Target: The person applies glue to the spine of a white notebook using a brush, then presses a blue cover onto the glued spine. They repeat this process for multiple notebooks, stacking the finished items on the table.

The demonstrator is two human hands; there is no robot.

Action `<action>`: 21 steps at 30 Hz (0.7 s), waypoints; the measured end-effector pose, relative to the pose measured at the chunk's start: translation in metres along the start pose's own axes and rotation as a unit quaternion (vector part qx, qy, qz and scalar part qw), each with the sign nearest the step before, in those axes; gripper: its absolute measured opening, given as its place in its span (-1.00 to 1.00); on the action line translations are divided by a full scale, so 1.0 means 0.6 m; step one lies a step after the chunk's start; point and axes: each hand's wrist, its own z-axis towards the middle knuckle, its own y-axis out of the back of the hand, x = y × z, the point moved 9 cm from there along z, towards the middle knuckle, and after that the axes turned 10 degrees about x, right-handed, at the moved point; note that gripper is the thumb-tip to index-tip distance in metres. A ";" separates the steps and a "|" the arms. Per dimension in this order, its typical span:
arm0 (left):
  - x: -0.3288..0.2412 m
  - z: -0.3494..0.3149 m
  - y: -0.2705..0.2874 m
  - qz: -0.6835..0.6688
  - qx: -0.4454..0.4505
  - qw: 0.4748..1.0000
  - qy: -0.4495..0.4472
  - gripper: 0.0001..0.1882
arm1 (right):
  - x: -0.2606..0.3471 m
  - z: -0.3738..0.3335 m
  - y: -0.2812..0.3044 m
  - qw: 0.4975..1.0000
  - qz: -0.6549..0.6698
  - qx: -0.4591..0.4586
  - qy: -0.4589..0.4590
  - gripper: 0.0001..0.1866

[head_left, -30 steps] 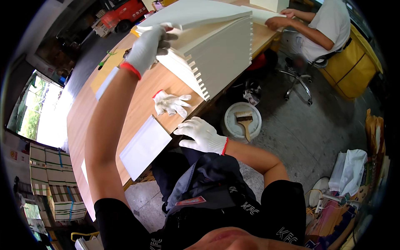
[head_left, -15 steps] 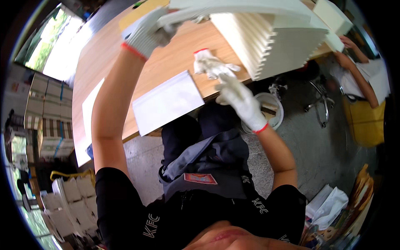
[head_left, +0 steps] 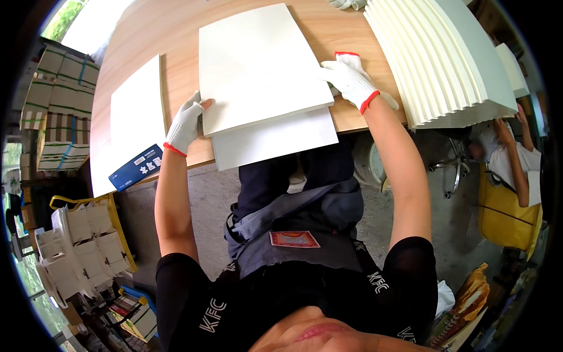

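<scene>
A thick white stack of paper (head_left: 261,67) lies on the wooden table in front of me, over a thinner white sheet (head_left: 278,141) whose near part sticks out toward me. My left hand (head_left: 186,124), in a white knitted glove with red cuff, grips the stack's left near corner, its bare thumb tip on the edge. At the right edge, my gloved right hand (head_left: 349,82) holds the stack with its fingers along the side. Beneath that hand lies a loose white glove (head_left: 348,57), partly covered.
Tall layered white paper stacks (head_left: 440,64) stand on the table's right. Left are another white paper stack (head_left: 138,111) and a blue printed box (head_left: 136,168). A bucket (head_left: 375,161) is under the table edge. Another person (head_left: 510,146) sits at far right; bundled stacks (head_left: 58,111) stand left.
The white stack has come down from the raised left hand onto the sheet before me. My right hand has moved up to its right edge. My view has shifted.
</scene>
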 end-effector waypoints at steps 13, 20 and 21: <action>-0.023 -0.172 -0.050 0.593 -0.140 0.765 -0.210 -0.24 | 0.020 -0.129 -0.016 0.868 -0.410 -0.195 0.202 -0.38; -0.009 -0.178 -0.054 0.607 -0.133 0.762 -0.184 -0.30 | -0.023 -0.137 -0.058 0.858 -0.398 -0.183 0.266 -0.29; -0.010 -0.176 -0.056 0.609 -0.130 0.762 -0.178 -0.29 | -0.023 -0.139 -0.054 0.857 -0.401 -0.187 0.264 -0.29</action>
